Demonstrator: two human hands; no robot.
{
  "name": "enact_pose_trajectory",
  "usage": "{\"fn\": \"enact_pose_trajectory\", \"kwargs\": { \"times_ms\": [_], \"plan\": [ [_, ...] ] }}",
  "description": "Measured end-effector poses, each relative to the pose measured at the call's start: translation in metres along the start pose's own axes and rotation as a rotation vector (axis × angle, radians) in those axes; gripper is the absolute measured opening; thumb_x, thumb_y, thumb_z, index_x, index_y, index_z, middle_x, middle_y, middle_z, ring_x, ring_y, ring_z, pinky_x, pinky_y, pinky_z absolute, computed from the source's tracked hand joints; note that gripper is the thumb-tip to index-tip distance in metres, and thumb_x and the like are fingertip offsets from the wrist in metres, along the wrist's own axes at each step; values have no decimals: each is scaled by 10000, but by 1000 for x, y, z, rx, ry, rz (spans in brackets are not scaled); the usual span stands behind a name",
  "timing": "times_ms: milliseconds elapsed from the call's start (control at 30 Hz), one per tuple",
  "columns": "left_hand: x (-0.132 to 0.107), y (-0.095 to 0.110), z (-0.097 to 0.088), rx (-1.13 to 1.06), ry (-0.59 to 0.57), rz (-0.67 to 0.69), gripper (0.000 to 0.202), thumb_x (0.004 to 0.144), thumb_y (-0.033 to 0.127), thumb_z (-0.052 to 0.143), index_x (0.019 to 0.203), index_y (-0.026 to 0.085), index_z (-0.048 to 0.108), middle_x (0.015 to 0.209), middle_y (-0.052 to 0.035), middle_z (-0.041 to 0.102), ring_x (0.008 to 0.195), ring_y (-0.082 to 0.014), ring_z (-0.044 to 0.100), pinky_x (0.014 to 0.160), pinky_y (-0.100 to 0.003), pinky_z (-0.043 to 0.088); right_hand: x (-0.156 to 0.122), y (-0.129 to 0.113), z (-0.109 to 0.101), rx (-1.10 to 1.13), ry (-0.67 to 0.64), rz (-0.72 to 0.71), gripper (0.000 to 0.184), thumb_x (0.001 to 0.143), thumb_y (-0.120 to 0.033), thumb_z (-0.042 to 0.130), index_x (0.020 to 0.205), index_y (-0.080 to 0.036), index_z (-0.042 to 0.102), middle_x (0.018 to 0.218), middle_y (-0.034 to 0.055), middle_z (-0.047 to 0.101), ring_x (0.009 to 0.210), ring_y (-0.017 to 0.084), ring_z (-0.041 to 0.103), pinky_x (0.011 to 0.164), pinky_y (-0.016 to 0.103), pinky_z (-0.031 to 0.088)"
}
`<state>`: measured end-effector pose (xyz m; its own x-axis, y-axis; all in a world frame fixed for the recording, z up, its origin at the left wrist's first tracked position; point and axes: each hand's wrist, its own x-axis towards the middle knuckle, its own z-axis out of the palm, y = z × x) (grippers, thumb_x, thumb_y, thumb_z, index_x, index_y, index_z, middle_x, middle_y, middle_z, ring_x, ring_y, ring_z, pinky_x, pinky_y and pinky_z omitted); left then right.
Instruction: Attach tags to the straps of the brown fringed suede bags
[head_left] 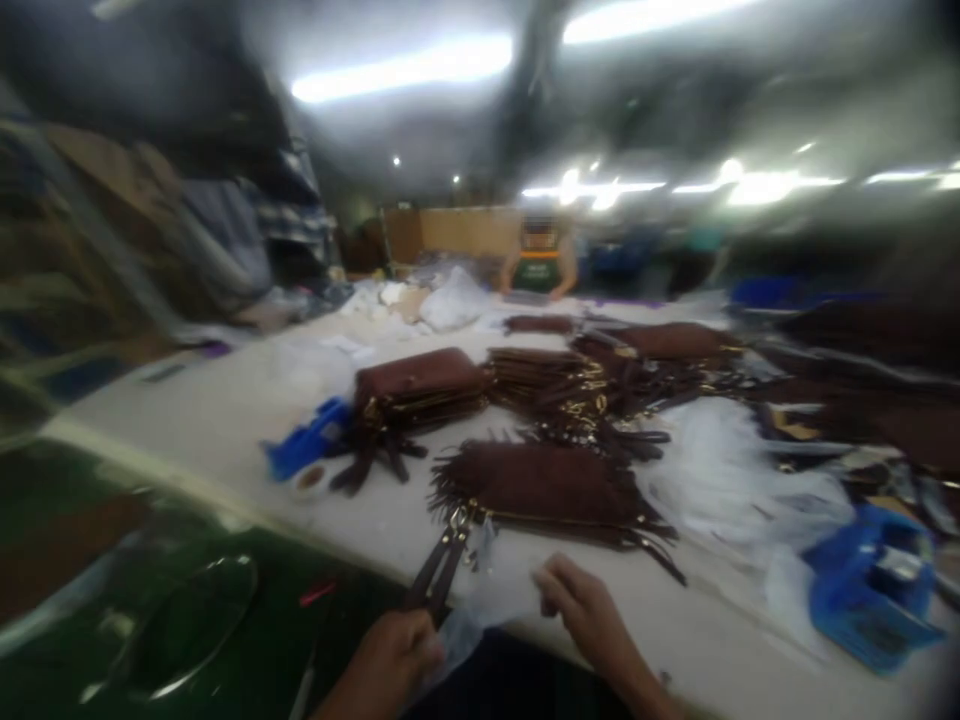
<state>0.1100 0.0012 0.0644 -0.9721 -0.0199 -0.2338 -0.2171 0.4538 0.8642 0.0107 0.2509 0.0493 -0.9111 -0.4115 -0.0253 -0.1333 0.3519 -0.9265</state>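
Low at the front edge of the table, my left hand [401, 645] is closed on a thin clear plastic bag [469, 620]. My right hand [585, 605] has its fingers curled in a pinch at the other side of that plastic; the exact grip is blurred. Just beyond both hands lies a dark brown fringed handbag [547, 480] with a gold zip edge. Its dark strap [442, 560] with metal clips hangs toward my left hand and passes behind the plastic.
Stacked brown bags [420, 380] stand beyond, with a blue tape dispenser [311, 440] and a tape roll [307, 480] on their left. Crumpled plastic [720, 470] and a blue container [874, 590] sit at right. A person [538, 270] is across the white table [217, 430].
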Motion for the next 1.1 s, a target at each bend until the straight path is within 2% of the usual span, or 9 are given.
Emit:
{"fn": "enact_pose_trajectory", "kwargs": {
  "times_ms": [167,267,333,500,600,700,900,1000,1100],
  "plan": [
    [4,-29,22,-88,-261,-173,251,805,310,522,608,172,591,605,-16,597,598,-169,544,588,-296,358,9,23,-18,-195,-17,56,462,897,-592,428,627,-218,450,570,-30,495,597,148,497,628,250,362],
    [9,-45,31,-270,-492,-317,248,742,347,601,576,163,621,542,-21,578,516,-172,523,544,-300,381,7,34,-7,-269,-114,88,479,895,-620,412,627,-223,419,541,-41,473,561,144,480,598,251,338],
    [8,-52,27,-305,-510,-330,195,663,327,700,579,157,654,547,-15,589,532,-170,526,560,-295,394,5,35,10,-312,-177,75,468,899,-621,401,647,-227,418,545,-42,482,557,147,485,583,256,318],
    [6,-48,13,-599,-345,-290,339,648,344,779,926,169,695,844,-29,685,732,-156,594,695,-258,440,12,16,64,-328,-302,34,421,927,-569,369,695,-230,460,573,-32,554,574,159,539,570,258,301],
    [5,-48,16,-757,-216,-281,328,660,359,784,854,119,672,739,-49,670,634,-145,579,603,-239,412,15,4,91,-327,-290,45,389,924,-523,403,683,-230,489,541,-30,576,559,161,558,567,257,302],
    [1,-56,20,-689,-136,-304,306,675,391,753,735,115,635,617,-39,641,507,-129,524,518,-237,361,14,2,108,-284,-282,73,395,910,-510,444,643,-225,507,494,-32,584,526,155,562,558,249,315],
    [-14,-49,4,-179,200,-241,290,852,376,536,677,153,596,628,-21,629,597,-162,553,587,-272,370,8,16,105,-63,-336,171,468,917,-574,388,672,-215,563,517,-16,636,547,164,599,603,250,401],
    [-18,-38,1,47,327,-173,320,914,391,457,767,173,640,925,-71,690,897,-223,608,801,-319,413,8,22,97,-7,-293,204,467,920,-583,369,714,-214,569,555,-12,646,562,162,594,591,249,405],
    [-12,-38,14,55,299,-140,297,909,378,485,746,190,648,1290,-91,586,1202,-262,503,989,-346,351,9,25,94,36,-285,201,472,923,-586,358,736,-209,572,583,-6,649,575,158,589,579,246,404]
  ]
}}
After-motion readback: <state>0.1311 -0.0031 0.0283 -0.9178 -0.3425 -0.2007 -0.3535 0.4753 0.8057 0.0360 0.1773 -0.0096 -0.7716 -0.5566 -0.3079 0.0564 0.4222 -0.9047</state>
